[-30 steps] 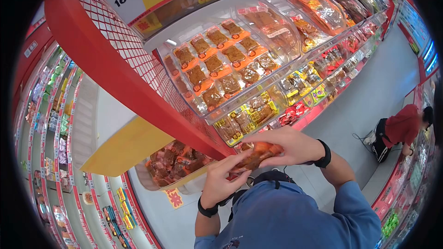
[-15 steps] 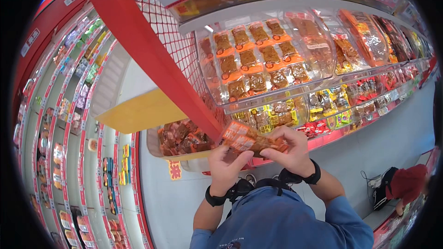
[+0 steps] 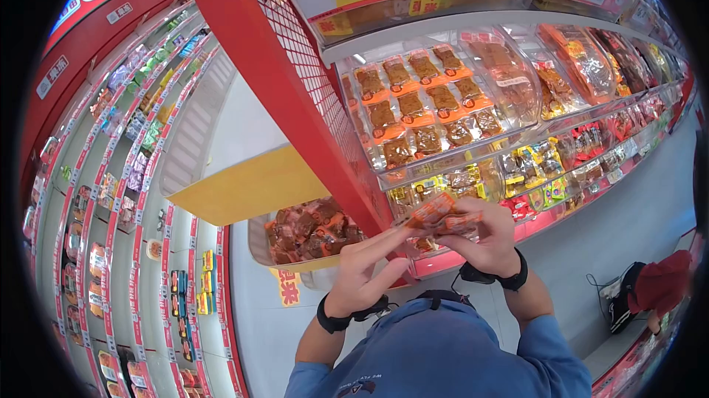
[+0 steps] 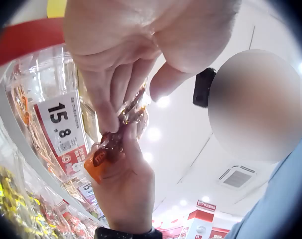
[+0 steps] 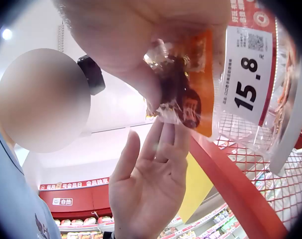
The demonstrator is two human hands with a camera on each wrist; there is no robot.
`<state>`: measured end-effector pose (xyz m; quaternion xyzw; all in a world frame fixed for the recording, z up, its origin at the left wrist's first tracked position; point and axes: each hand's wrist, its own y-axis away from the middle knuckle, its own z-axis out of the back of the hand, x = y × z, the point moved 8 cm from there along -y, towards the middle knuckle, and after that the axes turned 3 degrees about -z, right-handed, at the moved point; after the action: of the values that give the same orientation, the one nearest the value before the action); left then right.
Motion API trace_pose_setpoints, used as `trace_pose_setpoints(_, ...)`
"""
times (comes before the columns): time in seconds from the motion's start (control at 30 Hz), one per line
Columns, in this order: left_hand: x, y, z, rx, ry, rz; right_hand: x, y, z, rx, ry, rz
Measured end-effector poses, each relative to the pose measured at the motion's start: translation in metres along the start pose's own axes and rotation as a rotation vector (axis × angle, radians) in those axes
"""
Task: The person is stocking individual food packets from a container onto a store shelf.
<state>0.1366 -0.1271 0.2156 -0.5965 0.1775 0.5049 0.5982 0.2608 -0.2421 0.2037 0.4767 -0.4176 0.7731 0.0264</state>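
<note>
Orange-and-clear snack packets (image 3: 442, 215) with brown pieces inside are in front of my chest. My right hand (image 3: 491, 241) grips them, thumb on the near side, as the right wrist view shows with the orange packet end (image 5: 203, 79). My left hand (image 3: 365, 272) has its palm turned up and its fingers extended, with fingertips right at the packets' left end. In the right wrist view the left hand (image 5: 151, 184) has its thumb apart from the packets.
A clear shelf tray (image 3: 365, 128) of similar packets is ahead, beside a red post (image 3: 295, 80) with red mesh. A bin of brown packets (image 3: 314, 232) stands left, under a yellow panel (image 3: 251, 184). At right a person in red (image 3: 661, 280) is low by shelves.
The packets were between both hands and turned over; now the right hand alone grips them and the left fingers have straightened. The head view has swung left, so the shelf appears farther right.
</note>
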Motion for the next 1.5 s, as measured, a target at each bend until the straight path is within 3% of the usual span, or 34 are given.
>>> trace_pose_setpoints(0.03,-0.001,0.006,0.011,-0.043,0.119,0.023,0.000,0.000,-0.003,-0.016,-0.022,0.011)
trace_pose_setpoints(0.07,0.001,0.011,0.028,-0.093,0.175,0.018,-0.008,0.006,0.001,-0.167,-0.168,-0.033)
trace_pose_setpoints(0.1,0.012,0.021,0.044,-0.067,0.143,0.077,-0.008,-0.001,0.003,-0.283,-0.407,-0.105)
trace_pose_setpoints(0.17,0.049,0.046,0.076,-0.012,0.074,0.193,0.008,-0.018,0.017,-0.451,-0.484,-0.084)
trace_pose_setpoints(0.27,0.136,0.085,0.125,-0.197,-0.212,0.446,0.003,-0.048,0.030,-0.458,-0.254,-0.151)
trace_pose_setpoints(0.3,0.143,0.086,0.132,-0.213,-0.336,0.379,-0.006,-0.060,0.029,-0.389,-0.283,-0.281)
trace_pose_setpoints(0.37,0.154,0.084,0.141,-0.245,-0.579,0.227,-0.006,-0.082,0.020,-0.328,-0.350,-0.367)
trace_pose_setpoints(0.4,0.174,0.092,0.147,-0.224,-0.748,0.148,-0.006,-0.091,0.020,-0.273,-0.244,-0.355)
trace_pose_setpoints(0.5,0.199,0.100,0.139,-0.192,-0.819,0.236,-0.009,-0.110,0.018,-0.128,-0.037,-0.371)
trace_pose_setpoints(0.53,0.216,0.107,0.138,-0.108,-0.839,0.404,-0.009,-0.117,0.013,-0.096,-0.046,-0.406)
trace_pose_setpoints(0.57,0.224,0.111,0.139,-0.104,-0.832,0.455,-0.009,-0.123,0.007,-0.065,-0.056,-0.444)
trace_pose_setpoints(0.6,0.226,0.113,0.138,-0.100,-0.825,0.508,-0.002,-0.127,0.010,-0.019,0.131,-0.562)
trace_pose_setpoints(0.73,0.246,0.120,0.133,0.068,-0.819,0.661,-0.034,-0.137,0.011,-0.066,0.113,-0.719)
trace_pose_setpoints(0.87,0.248,0.120,0.135,0.043,-0.776,0.665,-0.076,-0.148,0.002,0.032,0.154,-0.751)
trace_pose_setpoints(1.1,0.244,0.119,0.138,-0.012,-0.742,0.650,-0.075,-0.151,-0.027,0.227,0.285,-0.882)
trace_pose_setpoints(1.2,0.248,0.122,0.140,-0.041,-0.717,0.618,-0.059,-0.145,-0.040,0.380,0.165,-0.902)
trace_pose_setpoints(1.3,0.249,0.122,0.141,-0.054,-0.734,0.618,-0.085,-0.145,-0.033,0.450,0.277,-0.946)
trace_pose_setpoints(1.5,0.247,0.120,0.140,-0.043,-0.729,0.641,-0.079,-0.161,0.011,0.331,0.550,-0.778)
